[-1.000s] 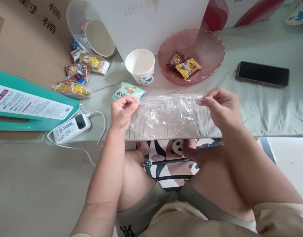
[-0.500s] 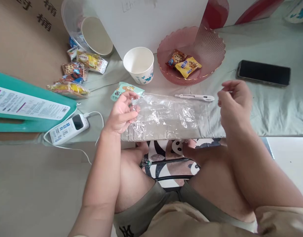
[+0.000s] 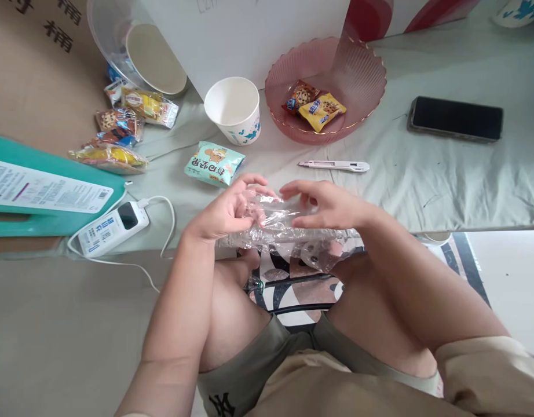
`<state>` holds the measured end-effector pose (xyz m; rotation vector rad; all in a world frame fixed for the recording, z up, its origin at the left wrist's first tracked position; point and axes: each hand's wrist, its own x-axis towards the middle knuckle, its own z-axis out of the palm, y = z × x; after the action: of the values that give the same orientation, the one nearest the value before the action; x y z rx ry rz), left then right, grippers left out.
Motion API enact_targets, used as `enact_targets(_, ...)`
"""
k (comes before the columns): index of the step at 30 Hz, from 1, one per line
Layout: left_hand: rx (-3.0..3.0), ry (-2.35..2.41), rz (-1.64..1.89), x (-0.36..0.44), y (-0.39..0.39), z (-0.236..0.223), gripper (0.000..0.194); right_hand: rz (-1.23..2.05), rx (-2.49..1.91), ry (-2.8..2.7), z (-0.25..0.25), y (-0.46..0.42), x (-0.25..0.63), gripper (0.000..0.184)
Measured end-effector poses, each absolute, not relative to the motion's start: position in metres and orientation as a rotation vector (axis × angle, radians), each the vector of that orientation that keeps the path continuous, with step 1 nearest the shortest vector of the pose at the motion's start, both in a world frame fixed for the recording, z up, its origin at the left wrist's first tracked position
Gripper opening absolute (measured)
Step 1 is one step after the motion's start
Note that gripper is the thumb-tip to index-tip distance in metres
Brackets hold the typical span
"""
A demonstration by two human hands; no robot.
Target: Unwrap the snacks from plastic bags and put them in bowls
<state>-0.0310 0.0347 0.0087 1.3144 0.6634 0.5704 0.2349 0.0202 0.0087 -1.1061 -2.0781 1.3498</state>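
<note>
Near the table's front edge, my left hand (image 3: 227, 211) grips the left end of a crumpled clear plastic bag (image 3: 278, 223) between thumb and fingers. My right hand (image 3: 330, 205) is at the bag's other side, its thumb and fingers apart and curved around the film; firm contact is hard to make out. Part of the bag hangs past the edge above my legs. Just beyond my left hand lies a mint-green snack packet (image 3: 215, 163). A white utility knife (image 3: 334, 166) rests on the cloth behind my right hand.
A white paper cup (image 3: 232, 110) stands beside a pink ribbed bowl (image 3: 362, 104) holding two snack packets. A phone (image 3: 456, 119) lies at right. Wrapped snacks (image 3: 119, 124), a white power bank (image 3: 113, 229) with its cable, and a green container (image 3: 54, 185) occupy the left.
My right hand has come left from beside the knife to the bag. The bag is now bunched between both hands, and the green packet shows more fully.
</note>
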Motion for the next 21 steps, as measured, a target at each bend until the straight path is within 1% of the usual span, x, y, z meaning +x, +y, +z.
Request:
enact_targets(3,1.224,0.639,0.727,-0.030,0.037,0.011,0.067,1.614,-1.021,-2.134,0.015,0.023,0.233,0.022)
enact_targets(4,1.154,0.640,0.826,-0.030,0.037,0.012,0.067,1.670,-0.983,-2.083,0.016,0.023,0.234,0.021)
enact_targets(6,0.964,0.656,1.012,-0.026,0.038,0.013,0.062,1.710,-0.935,-1.889,0.015,0.022,0.236,0.034)
enact_targets(8,0.794,0.694,1.089,-0.018,0.038,0.012,0.060,1.682,-0.941,-1.645,0.011,0.020,0.237,0.050)
enact_targets(10,0.729,0.754,1.061,-0.007,0.035,0.009,0.069,1.643,-0.980,-1.396,0.006,0.018,0.236,0.059)
enact_targets(12,0.747,0.800,0.986,0.006,0.030,0.004,0.077,1.587,-1.055,-1.163,0.001,0.015,0.231,0.063)
enact_targets(15,0.817,0.805,0.837,0.024,0.023,-0.003,0.078,1.464,-1.150,-0.929,-0.007,0.011,0.221,0.065)
enact_targets(17,0.856,0.828,0.776,0.032,0.020,-0.005,0.075,1.429,-1.174,-0.842,-0.010,0.010,0.215,0.066)
enact_targets(21,0.913,0.974,0.792,0.036,0.021,-0.006,0.061,1.566,-1.191,-0.768,-0.010,0.009,0.210,0.065)
